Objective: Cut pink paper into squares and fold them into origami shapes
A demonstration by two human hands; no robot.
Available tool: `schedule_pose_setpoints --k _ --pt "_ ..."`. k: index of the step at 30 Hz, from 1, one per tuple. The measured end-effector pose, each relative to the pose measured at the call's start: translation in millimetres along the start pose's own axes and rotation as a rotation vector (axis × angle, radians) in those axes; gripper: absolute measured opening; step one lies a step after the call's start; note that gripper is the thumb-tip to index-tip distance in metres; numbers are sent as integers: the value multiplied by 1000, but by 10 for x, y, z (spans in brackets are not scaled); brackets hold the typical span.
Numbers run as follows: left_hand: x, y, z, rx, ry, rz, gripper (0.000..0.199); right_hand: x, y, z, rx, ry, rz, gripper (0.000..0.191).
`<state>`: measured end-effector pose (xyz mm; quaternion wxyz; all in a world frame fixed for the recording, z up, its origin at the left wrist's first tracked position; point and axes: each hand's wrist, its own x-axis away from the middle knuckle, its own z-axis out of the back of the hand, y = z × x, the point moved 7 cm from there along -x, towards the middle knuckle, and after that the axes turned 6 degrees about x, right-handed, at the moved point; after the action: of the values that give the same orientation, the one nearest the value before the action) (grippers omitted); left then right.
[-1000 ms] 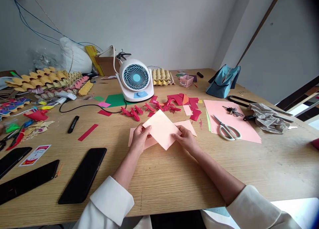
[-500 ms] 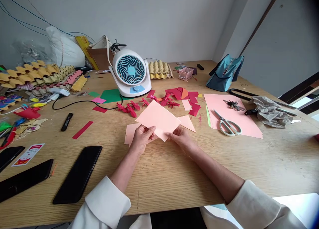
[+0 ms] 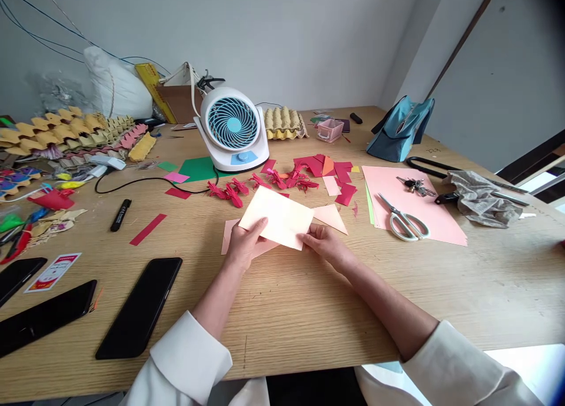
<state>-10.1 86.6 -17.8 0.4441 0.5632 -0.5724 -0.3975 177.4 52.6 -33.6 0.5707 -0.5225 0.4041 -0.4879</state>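
A pale pink sheet of paper (image 3: 278, 216), bright with glare, is held up between both hands over the table. My left hand (image 3: 244, 241) pinches its lower left edge, thumb on top. My right hand (image 3: 324, 244) grips the lower right corner between thumb and fingers. Beneath and behind it lie more pink paper pieces, one at the left (image 3: 228, 232) partly hidden and a pointed one (image 3: 331, 216) at the right. Small red folded paper shapes (image 3: 233, 193) sit just beyond the sheet.
A white fan (image 3: 233, 126) stands at the back. Scissors (image 3: 406, 222) and keys (image 3: 415, 186) rest on large pink sheets (image 3: 445, 232) to the right, near a blue bag (image 3: 399, 129). On the left are a black phone (image 3: 139, 309), a marker (image 3: 120, 215) and a red strip (image 3: 148, 229).
The pink sheet has been turned and tilted in my hands, so its lower edge lies more level and its surface now shines almost white. Both hands keep hold of it.
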Motion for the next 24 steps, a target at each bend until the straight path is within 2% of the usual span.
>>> schedule_pose_setpoints --k 3,9,13,16,18,22,24 --pt "-54 78 75 3 -14 -61 45 -6 -16 50 93 -31 11 36" --pt "-131 180 175 -100 -56 -100 35 -2 -57 217 331 18 60 33" --pt "-131 227 120 -190 -133 -192 40 13 -24 211 416 -35 26 33" --pt "-106 218 77 -346 -163 -254 37 28 -23 167 415 -61 14 28" --pt "-91 209 85 -441 -145 -276 32 43 -84 144 365 -48 59 16" --pt "-76 185 96 -425 -148 -224 25 103 -313 172 214 36 247 46" --pt "-75 168 94 -329 -152 -164 25 138 -395 181 182 38 328 45"
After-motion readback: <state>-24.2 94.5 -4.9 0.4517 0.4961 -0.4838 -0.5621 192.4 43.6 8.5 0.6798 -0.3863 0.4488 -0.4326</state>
